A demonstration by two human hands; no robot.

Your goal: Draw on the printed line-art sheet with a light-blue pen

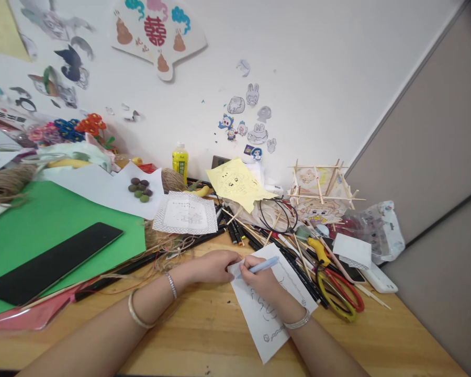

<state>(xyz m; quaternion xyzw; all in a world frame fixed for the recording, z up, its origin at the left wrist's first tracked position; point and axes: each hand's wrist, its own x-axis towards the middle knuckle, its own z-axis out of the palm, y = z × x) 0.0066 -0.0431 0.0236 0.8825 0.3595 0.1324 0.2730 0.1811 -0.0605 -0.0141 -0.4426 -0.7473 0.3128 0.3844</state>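
A white sheet of paper [264, 319] with drawn outlines lies tilted on the wooden table [204, 335]. My right hand [264, 280] rests on it, fingers closed round a light blue pen [262, 266] whose tip meets the sheet's upper left corner. My left hand [212, 266] lies just left of that corner, fingers curled and pressing the paper's edge down. Both wrists wear bracelets.
A green sheet [58, 220] with a black ruler [51, 262] lies at the left. Pencils and wooden sticks [259, 233], scissors with yellow and red handles [339, 293], a yellow drawing [237, 184], a stick frame [322, 191] and a yellow bottle [180, 161] crowd the back. A grey partition [435, 157] stands at right.
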